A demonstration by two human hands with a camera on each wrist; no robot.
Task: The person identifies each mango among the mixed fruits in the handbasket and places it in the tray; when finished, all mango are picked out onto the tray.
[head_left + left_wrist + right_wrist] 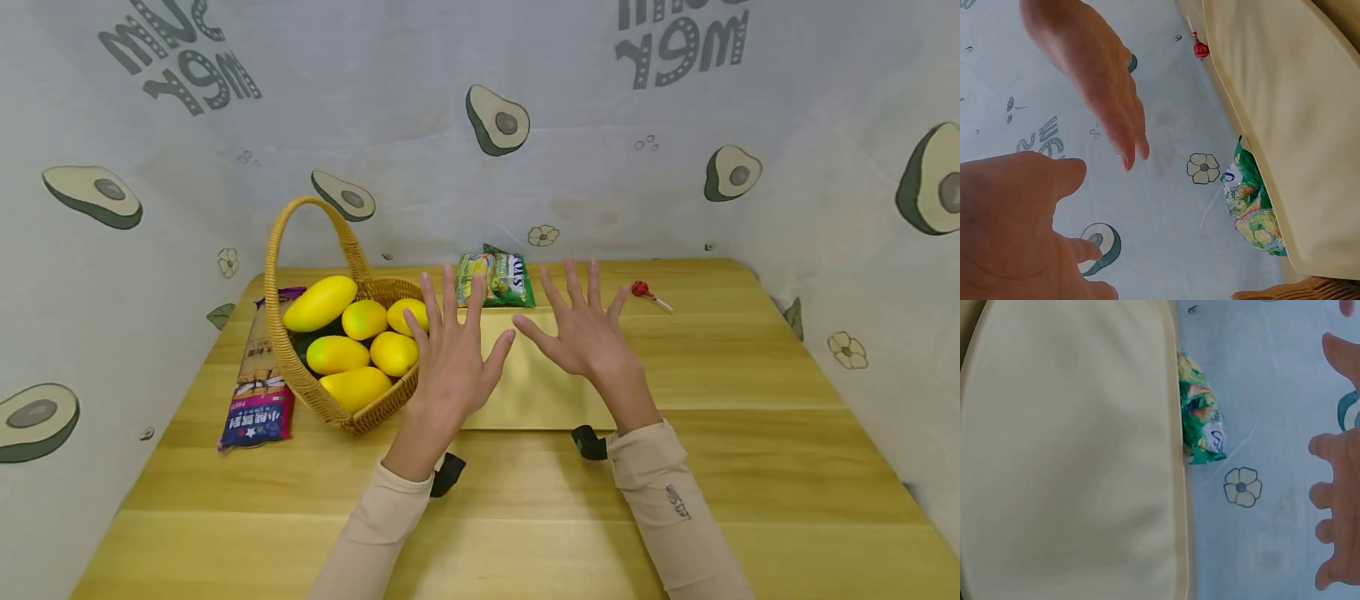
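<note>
Both hands are held up over the table with fingers spread, and neither holds anything. The left hand [453, 362] overlaps the right edge of a wicker basket [303, 379] in the head view. Beside it, the right hand [588, 333] hovers in front of a pale yellow tray [540, 392], its thumb pointing toward the left hand. Several yellow mangoes [337, 354] fill the basket. Behind the tray lies a green candy bag [513, 279], which also shows past the tray rim in the left wrist view and the right wrist view.
A red lollipop [640, 288] with a white stick lies at the back right of the wooden table [750, 467]. Left of the basket is a long purple and brown food packet [255, 417], partly hidden by it. A cloth [420, 125] printed with avocados surrounds the table.
</note>
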